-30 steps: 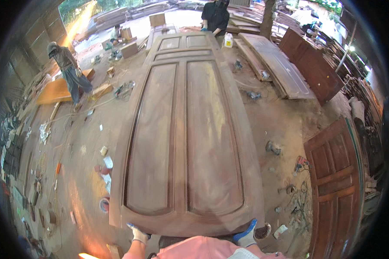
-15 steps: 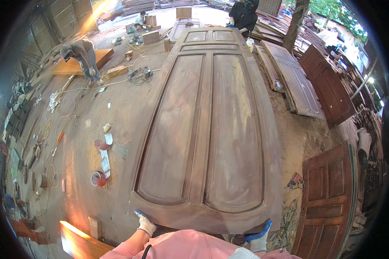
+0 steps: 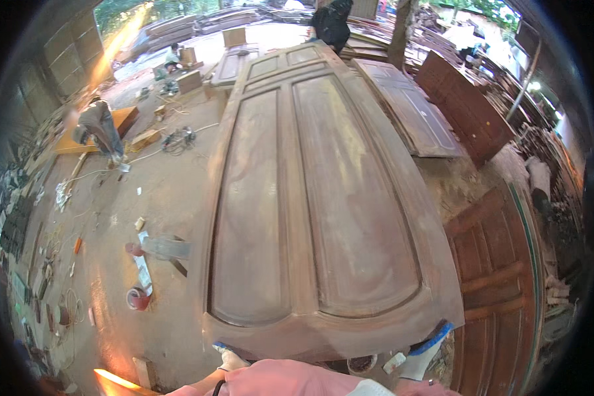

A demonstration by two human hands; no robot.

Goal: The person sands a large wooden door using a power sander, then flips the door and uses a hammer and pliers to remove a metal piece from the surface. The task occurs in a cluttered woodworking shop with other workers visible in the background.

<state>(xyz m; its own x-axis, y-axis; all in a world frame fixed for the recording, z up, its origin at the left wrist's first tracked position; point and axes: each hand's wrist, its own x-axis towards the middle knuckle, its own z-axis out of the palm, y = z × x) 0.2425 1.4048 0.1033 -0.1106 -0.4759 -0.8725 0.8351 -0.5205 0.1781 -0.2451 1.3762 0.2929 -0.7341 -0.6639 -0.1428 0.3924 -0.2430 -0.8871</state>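
Observation:
A large brown panelled wooden door [image 3: 297, 198] stretches away in front of me, its panels facing up. My left hand [image 3: 231, 358], in a white glove with blue fingers, grips the left part of its near edge. Near the right corner, my right hand [image 3: 428, 351] grips the same edge in a matching glove; the parts of both hands beneath the door are hidden. At the far end stands a person in black [image 3: 331, 25], close to the door, whose hands I cannot make out.
Reddish-brown doors [image 3: 492, 290] lean at my right, and more panels [image 3: 412, 109] lie farther back. On the left are a sanding-belt roll [image 3: 138, 298], a support beam [image 3: 166, 248], cords and a power tool [image 3: 178, 140]. Another person [image 3: 99, 129] bends over an orange board.
The door's near end has swung right and appears higher in view, with both my hands still at its edge. A grey support beam now shows beside its left side.

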